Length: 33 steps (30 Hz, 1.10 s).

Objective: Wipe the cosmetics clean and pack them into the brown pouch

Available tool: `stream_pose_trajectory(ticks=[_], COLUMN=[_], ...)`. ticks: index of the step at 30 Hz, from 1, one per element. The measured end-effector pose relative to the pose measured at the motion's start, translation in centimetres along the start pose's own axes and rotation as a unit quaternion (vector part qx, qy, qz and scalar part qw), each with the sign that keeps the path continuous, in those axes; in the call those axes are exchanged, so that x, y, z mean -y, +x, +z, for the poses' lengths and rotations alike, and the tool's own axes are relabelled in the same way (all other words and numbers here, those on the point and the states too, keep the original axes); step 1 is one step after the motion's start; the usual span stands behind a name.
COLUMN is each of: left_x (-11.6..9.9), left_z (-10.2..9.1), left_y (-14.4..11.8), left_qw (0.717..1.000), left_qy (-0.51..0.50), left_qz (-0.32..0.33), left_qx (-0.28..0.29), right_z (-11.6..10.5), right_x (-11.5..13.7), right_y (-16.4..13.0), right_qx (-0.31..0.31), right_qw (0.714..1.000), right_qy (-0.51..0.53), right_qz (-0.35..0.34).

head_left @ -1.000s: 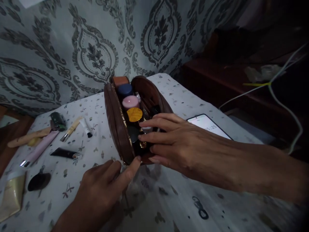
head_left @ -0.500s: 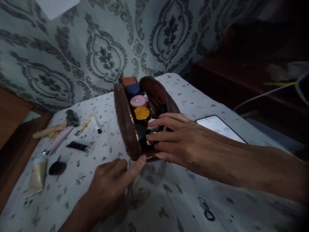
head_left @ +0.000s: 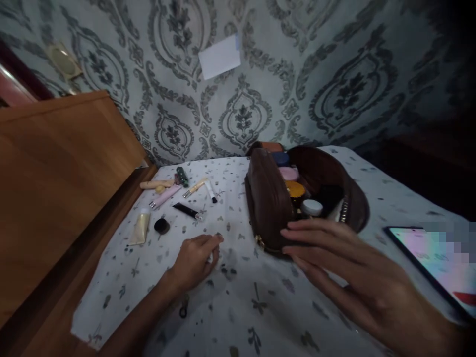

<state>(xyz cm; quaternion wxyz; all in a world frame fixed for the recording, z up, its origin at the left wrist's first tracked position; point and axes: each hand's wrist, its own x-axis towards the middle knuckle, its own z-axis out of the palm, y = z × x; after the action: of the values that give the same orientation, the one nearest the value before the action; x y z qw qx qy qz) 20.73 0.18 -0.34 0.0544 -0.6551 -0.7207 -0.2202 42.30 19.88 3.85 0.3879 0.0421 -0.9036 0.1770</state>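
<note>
Pouch [head_left: 269, 201], brown and unzipped, sits on the white patterned tablecloth [head_left: 238, 307] a bit right of center, its mouth gaping upward. Inside you can make out a row of jars: a blue lid [head_left: 280, 158] at the far end, a pink lid [head_left: 289, 173], a gold lid [head_left: 295, 189] and a white lid [head_left: 312, 207] nearest the person.

Right hand [head_left: 349, 270] floats at about 5 o'clock from the pouch, fingers spread flat and loose, gripping nothing; the fingertips are just beside the pouch's near end, and it's hard to tell if they actually touch it. Left hand [head_left: 195, 258] rests on the cloth at roughly 8 o'clock from the pouch, fingers curled down onto the fabric, nothing visibly held.

Out at 9 to 10 o'clock lies a scatter of makeup: a black tube [head_left: 188, 210], a pink tube [head_left: 163, 197], a cream tube [head_left: 139, 229], a small black round compact [head_left: 161, 225] and a green bottle [head_left: 182, 176]. A lit phone [head_left: 433, 260] lies at 4 o'clock, near the right wrist. A wooden cabinet [head_left: 55, 163] stands along the left side.
</note>
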Motion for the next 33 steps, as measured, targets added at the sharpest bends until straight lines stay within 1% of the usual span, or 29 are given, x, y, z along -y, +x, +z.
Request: stream_pose_trajectory(ticks=[2, 4, 6, 8, 10, 11, 14, 15, 17, 20, 22, 24, 28, 30, 33], left_x=[1.4, 3.0, 5.2, 7.9, 11.2, 12.8, 17.2, 18.3, 20.0, 21.3, 21.7, 22.1, 23.3, 24.0, 25.3], left_z=[-0.7, -1.7, -2.9, -4.3, -5.8, -6.4, -8.0, -8.3, -8.4, -8.0, -7.6, -7.3, -6.3, -5.7, -5.2], left_y=[-0.8, -1.5, -2.0, -2.4, -2.5, -2.6, -2.7, -2.8, -3.0, -3.1, -2.5, -1.2, 3.4, 6.1, 9.6], left_qw=[0.999, 0.995, 0.986, 0.969, 0.94, 0.923, 0.888, 0.879, 0.865, 0.865, 0.876, 0.892, 0.916, 0.92, 0.917], left_qy=[0.0, -0.001, -0.005, -0.013, -0.029, -0.046, -0.075, -0.083, -0.093, -0.088, -0.071, -0.048, 0.01, 0.033, 0.048], left_qz=[-0.044, -0.09, -0.144, -0.204, -0.267, -0.294, -0.343, -0.358, -0.381, -0.397, -0.395, -0.388, -0.381, -0.385, -0.395], left_qx=[-0.016, -0.049, -0.088, -0.141, -0.212, -0.243, -0.296, -0.305, -0.314, -0.296, -0.267, -0.228, -0.122, -0.067, 0.014], right_z=[1.8, 4.0, 6.1, 8.1, 9.8, 10.5, 12.5, 13.0, 13.8, 14.8, 15.3, 15.7, 16.0, 16.0, 15.8], right_x=[1.2, 2.1, 2.6, 2.9, 3.0, 3.1, 3.7, 3.9, 4.2, 4.4, 4.2, 4.0, 4.1, 4.3, 4.5], right_y=[0.3, 0.5, 0.7, 0.9, 1.3, 1.6, 2.5, 2.6, 2.7, 2.0, 1.3, 0.6, -0.1, -0.1, -0.2], right_qx=[0.041, 0.09, 0.127, 0.161, 0.194, 0.208, 0.215, 0.206, 0.18, 0.15, 0.14, 0.139, 0.156, 0.166, 0.172], right_qw=[0.998, 0.992, 0.981, 0.965, 0.939, 0.922, 0.858, 0.838, 0.809, 0.786, 0.783, 0.79, 0.815, 0.824, 0.833], right_qy=[0.044, 0.092, 0.143, 0.198, 0.251, 0.277, 0.355, 0.379, 0.416, 0.437, 0.441, 0.439, 0.417, 0.4, 0.382], right_qz=[-0.012, -0.009, 0.013, 0.06, 0.13, 0.174, 0.302, 0.334, 0.375, 0.411, 0.417, 0.405, 0.372, 0.365, 0.362])
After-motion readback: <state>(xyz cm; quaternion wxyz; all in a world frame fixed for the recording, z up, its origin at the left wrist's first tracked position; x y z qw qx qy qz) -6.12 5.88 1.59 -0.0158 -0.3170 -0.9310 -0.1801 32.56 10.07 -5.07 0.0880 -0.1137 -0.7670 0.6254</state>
